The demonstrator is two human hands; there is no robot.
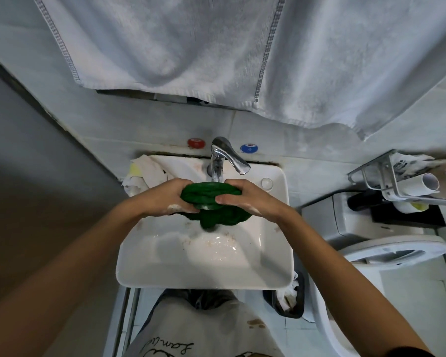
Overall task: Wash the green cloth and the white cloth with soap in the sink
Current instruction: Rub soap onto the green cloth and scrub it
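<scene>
A white rectangular sink (204,274) stands against a tiled wall. Its basin is wet, with brownish specks scattered over the bottom. A chrome tap (223,157) rises from the back rim, its spout pointing toward the right front. A crumpled white cloth (144,173) with a yellow patch lies draped over the back left corner of the rim, partly hanging past the edge. A small round cap (266,182) sits on the rim near the back right corner. The green cloth (211,202) is held over the basin just under the tap, its lower folds hanging toward the bottom.
</scene>
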